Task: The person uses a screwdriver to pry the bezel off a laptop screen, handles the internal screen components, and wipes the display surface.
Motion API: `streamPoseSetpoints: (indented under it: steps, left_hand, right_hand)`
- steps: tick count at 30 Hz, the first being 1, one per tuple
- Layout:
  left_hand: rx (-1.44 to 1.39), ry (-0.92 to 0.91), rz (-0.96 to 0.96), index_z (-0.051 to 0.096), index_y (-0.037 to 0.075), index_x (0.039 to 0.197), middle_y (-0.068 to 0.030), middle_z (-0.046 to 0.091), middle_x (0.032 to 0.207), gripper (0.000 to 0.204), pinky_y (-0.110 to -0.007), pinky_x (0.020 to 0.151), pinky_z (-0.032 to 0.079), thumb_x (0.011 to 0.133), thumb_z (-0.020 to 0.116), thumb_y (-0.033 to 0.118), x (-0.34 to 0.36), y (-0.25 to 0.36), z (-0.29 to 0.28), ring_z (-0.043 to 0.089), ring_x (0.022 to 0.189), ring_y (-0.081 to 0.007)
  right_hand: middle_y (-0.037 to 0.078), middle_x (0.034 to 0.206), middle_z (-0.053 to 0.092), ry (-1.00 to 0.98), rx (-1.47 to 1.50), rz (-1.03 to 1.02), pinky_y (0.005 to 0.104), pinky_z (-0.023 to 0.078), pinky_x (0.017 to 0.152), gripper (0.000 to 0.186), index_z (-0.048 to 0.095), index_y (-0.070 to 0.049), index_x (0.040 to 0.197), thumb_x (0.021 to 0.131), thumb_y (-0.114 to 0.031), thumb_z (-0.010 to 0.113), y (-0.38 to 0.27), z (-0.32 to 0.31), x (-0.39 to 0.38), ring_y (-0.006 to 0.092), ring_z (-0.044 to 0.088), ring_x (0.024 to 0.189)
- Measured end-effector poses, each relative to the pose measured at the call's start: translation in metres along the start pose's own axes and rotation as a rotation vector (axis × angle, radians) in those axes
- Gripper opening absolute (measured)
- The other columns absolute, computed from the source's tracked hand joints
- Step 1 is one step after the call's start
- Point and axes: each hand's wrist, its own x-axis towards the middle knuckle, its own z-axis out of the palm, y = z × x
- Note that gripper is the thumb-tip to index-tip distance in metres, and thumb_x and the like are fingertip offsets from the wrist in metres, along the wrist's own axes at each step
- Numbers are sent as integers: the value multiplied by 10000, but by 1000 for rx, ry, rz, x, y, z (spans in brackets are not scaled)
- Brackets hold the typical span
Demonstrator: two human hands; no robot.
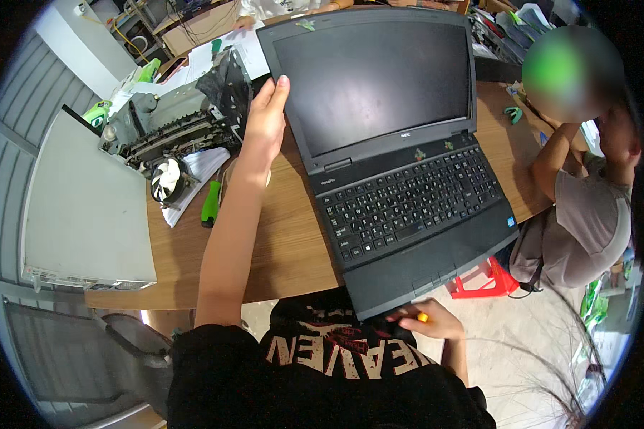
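Note:
An open black laptop (386,268) fills the middle of the view, tilted, its screen (375,82) dark. My left hand (268,118) is closed on the left edge of its lid, thumb in front; the other fingers are mostly hidden behind. Below the laptop's front edge, my right hand (436,322) has its fingers curled round a small yellow-orange thing (423,317). Only the rounded end of that thing shows, so its kind is unclear. Whether the right fingertips touch the laptop's underside cannot be seen.
On the wooden table (286,243) at left lie a green-handled tool (210,205), a cooling fan (167,179), an opened machine frame (179,118) and a pale metal case (86,207). A person (586,207) sits at right by a red stool (488,279); another person's hands show at the far side.

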Motion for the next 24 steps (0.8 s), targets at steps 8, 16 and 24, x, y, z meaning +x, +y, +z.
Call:
streamPoseSetpoints:
  steps: [8,16,24]
  left_hand:
    - [103,-56,116,575,9,1081,40,552,906,281,-199,755,378,958,499,250,2,10,-6,451,821,-30]
    - [137,-52,43,581,9,1038,7,577,887,307,-225,680,412,933,532,293,45,29,-31,510,772,-61]
    - [362,-285,-22,594,30,999,-12,619,936,256,-262,795,462,908,577,269,49,58,-41,575,863,-91]
  right_hand:
    - [36,687,639,-37,-262,136,244,436,525,330,692,-72,974,834,-362,621,-87,-116,-37,104,583,569]
    - [101,976,612,422,-856,-369,319,425,826,253,597,-21,1046,838,-163,625,-204,-158,123,222,575,945]
    - [245,1166,544,583,-1108,-832,408,430,907,544,497,-42,1225,815,-380,610,-257,-145,325,363,541,1062]
